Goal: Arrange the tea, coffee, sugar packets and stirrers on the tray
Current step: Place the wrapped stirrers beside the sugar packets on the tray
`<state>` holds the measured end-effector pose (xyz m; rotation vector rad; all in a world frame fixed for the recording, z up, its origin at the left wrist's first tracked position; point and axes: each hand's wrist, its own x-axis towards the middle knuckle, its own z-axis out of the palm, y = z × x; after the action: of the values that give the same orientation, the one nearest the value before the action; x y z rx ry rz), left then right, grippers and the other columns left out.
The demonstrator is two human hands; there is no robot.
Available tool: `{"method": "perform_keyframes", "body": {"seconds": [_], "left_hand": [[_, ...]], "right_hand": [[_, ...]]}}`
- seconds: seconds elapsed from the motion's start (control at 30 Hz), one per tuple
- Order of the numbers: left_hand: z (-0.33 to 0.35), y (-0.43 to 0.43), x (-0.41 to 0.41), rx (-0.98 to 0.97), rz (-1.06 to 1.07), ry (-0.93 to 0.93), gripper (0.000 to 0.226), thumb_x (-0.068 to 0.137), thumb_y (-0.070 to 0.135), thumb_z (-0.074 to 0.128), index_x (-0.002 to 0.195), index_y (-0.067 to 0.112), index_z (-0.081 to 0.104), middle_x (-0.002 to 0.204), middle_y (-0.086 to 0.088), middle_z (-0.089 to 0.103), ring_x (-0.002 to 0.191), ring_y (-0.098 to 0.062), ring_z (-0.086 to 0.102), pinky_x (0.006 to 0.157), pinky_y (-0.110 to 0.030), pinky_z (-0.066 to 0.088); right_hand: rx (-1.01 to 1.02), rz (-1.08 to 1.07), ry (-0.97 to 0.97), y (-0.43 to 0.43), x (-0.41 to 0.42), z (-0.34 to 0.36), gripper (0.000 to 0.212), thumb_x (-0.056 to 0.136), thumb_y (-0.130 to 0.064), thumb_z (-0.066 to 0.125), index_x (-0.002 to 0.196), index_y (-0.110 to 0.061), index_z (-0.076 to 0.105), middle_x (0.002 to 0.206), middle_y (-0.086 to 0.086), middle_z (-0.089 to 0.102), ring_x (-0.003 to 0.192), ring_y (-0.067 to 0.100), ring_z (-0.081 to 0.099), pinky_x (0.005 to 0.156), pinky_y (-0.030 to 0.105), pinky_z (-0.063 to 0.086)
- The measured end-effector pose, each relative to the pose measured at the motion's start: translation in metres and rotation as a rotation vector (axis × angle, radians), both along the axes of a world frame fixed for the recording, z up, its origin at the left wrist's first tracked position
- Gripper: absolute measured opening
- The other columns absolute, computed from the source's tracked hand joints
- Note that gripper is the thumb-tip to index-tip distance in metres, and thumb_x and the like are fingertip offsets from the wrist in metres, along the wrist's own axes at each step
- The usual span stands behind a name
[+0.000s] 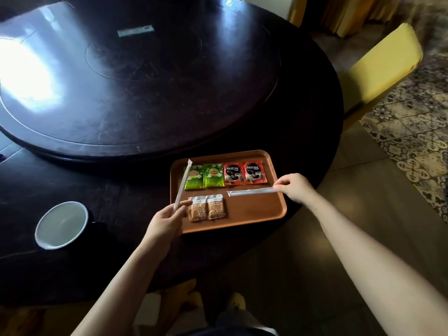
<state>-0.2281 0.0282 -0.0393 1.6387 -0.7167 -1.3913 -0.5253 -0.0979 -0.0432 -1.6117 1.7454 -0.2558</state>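
An orange-brown tray (pixel 254 214) sits at the near edge of a dark round table. Along its far side lie two green tea packets (pixel 203 176) and two red coffee packets (pixel 244 172). Two brown sugar packets (pixel 207 207) lie at its near left. My left hand (pixel 167 220) holds a paper-wrapped stirrer (pixel 183 184) by its lower end, tilted up over the tray's left edge. My right hand (pixel 294 186) pinches the right end of a second wrapped stirrer (pixel 251 191), which lies flat across the tray below the coffee packets.
A white bowl (pixel 61 224) stands on the table left of the tray. A large dark turntable (pixel 135 76) fills the table's middle. A yellow-covered chair (pixel 380 66) stands at the right, over patterned carpet.
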Motion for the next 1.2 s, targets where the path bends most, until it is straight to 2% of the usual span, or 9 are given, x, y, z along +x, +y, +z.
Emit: {"method": "perform_keyframes", "body": {"seconds": [0.13, 0.23, 0.3, 0.37, 0.67, 0.8, 0.9, 1.0, 1.2], "left_hand": [[-0.005, 0.005, 0.003, 0.04, -0.006, -0.012, 0.025, 0.094, 0.031, 0.047, 0.095, 0.021, 0.07, 0.041, 0.01, 0.052, 0.033, -0.001, 0.03, 0.03, -0.015, 0.025], [-0.007, 0.005, 0.003, 0.06, 0.03, 0.064, 0.033, 0.094, 0.036, 0.043, 0.097, 0.017, 0.071, 0.051, 0.01, 0.04, 0.038, -0.002, 0.026, 0.031, -0.015, 0.022], [-0.007, 0.005, 0.002, 0.07, 0.051, 0.093, 0.034, 0.095, 0.034, 0.042, 0.097, 0.015, 0.071, 0.055, 0.007, 0.036, 0.039, -0.001, 0.025, 0.031, -0.014, 0.021], [-0.007, 0.007, 0.001, 0.074, 0.06, 0.099, 0.032, 0.096, 0.03, 0.042, 0.097, 0.014, 0.069, 0.056, 0.006, 0.037, 0.037, -0.001, 0.026, 0.031, -0.014, 0.022], [-0.006, 0.011, -0.001, 0.082, 0.044, 0.157, 0.031, 0.097, 0.023, 0.041, 0.094, 0.012, 0.069, 0.059, 0.001, 0.037, 0.036, -0.002, 0.026, 0.03, -0.014, 0.022], [-0.007, 0.011, -0.001, 0.088, 0.025, 0.148, 0.031, 0.097, 0.024, 0.041, 0.095, 0.013, 0.07, 0.059, 0.002, 0.039, 0.037, -0.003, 0.026, 0.03, -0.014, 0.022], [-0.008, 0.011, -0.001, 0.087, 0.008, 0.148, 0.031, 0.097, 0.023, 0.041, 0.1, 0.012, 0.07, 0.057, 0.003, 0.04, 0.039, -0.003, 0.026, 0.031, -0.015, 0.022], [-0.008, 0.011, -0.003, 0.078, -0.027, 0.165, 0.029, 0.096, 0.023, 0.042, 0.103, 0.014, 0.069, 0.054, 0.006, 0.041, 0.039, -0.003, 0.028, 0.032, -0.015, 0.023], [-0.007, 0.01, -0.004, 0.089, -0.02, 0.201, 0.026, 0.096, 0.021, 0.043, 0.104, 0.02, 0.068, 0.049, 0.009, 0.048, 0.039, -0.002, 0.033, 0.031, -0.014, 0.027]], "right_hand": [[0.006, -0.007, 0.048, -0.005, 0.002, -0.01, 0.008, 0.081, -0.016, 0.065, 0.081, -0.013, 0.072, 0.082, 0.001, 0.064, 0.08, 0.015, 0.056, 0.071, 0.024, 0.038], [-0.012, 0.004, 0.1, -0.008, 0.007, -0.016, 0.01, 0.083, -0.017, 0.063, 0.082, -0.013, 0.072, 0.091, 0.005, 0.067, 0.084, 0.017, 0.058, 0.073, 0.026, 0.042], [-0.022, 0.022, 0.137, -0.01, 0.01, -0.017, 0.012, 0.083, -0.019, 0.063, 0.084, -0.013, 0.072, 0.1, 0.009, 0.066, 0.094, 0.022, 0.06, 0.082, 0.032, 0.05], [-0.027, 0.057, 0.172, -0.012, 0.013, -0.017, 0.013, 0.083, -0.021, 0.062, 0.085, -0.014, 0.072, 0.103, 0.01, 0.065, 0.104, 0.025, 0.056, 0.092, 0.039, 0.05], [-0.16, 0.149, 0.322, -0.013, 0.019, -0.024, 0.014, 0.083, -0.024, 0.062, 0.088, -0.013, 0.068, 0.104, 0.01, 0.064, 0.107, 0.028, 0.049, 0.093, 0.038, 0.039], [-0.328, 0.096, 0.286, -0.003, 0.025, -0.029, 0.018, 0.084, -0.02, 0.062, 0.098, -0.009, 0.064, 0.107, 0.012, 0.062, 0.105, 0.028, 0.049, 0.089, 0.036, 0.04], [-0.444, 0.245, 0.18, 0.01, 0.039, -0.034, 0.022, 0.082, -0.015, 0.066, 0.102, -0.007, 0.064, 0.105, 0.012, 0.061, 0.104, 0.028, 0.05, 0.089, 0.032, 0.038], [-0.411, 0.385, 0.164, 0.015, 0.05, -0.039, 0.02, 0.083, -0.014, 0.065, 0.102, -0.01, 0.066, 0.104, 0.01, 0.061, 0.105, 0.025, 0.05, 0.093, 0.034, 0.041], [-0.372, 0.336, 0.083, 0.015, 0.053, -0.041, 0.011, 0.083, -0.005, 0.063, 0.092, -0.007, 0.069, 0.1, 0.012, 0.062, 0.102, 0.025, 0.052, 0.088, 0.034, 0.044]]}}
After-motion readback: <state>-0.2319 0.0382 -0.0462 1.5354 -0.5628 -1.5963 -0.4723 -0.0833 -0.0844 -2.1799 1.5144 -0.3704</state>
